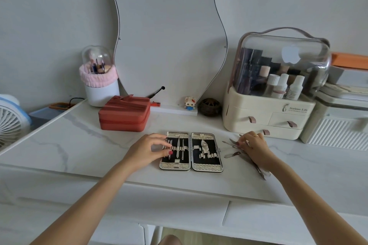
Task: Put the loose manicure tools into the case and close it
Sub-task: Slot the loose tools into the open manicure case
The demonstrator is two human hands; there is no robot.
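Note:
The manicure case (191, 167) lies open and flat on the white marble table, silver-framed with black lining. Its left half holds several slim metal tools (178, 146) under straps; its right half holds a nail clipper (204, 146). My left hand (148, 148) rests on the case's left edge, fingers spread over the straps and holding nothing. My right hand (253, 148) lies over a pile of loose metal tools (232, 154) to the right of the case. Its fingertips pinch one thin tool. More loose tools (261, 173) stick out below that wrist.
A red zipped box (124, 116) stands behind the case on the left. A cream cosmetics organiser (266, 117) with a clear dome stands behind my right hand. A wavy mirror (169, 36), a brush holder (100, 87) and a small toy figure (190, 102) line the wall.

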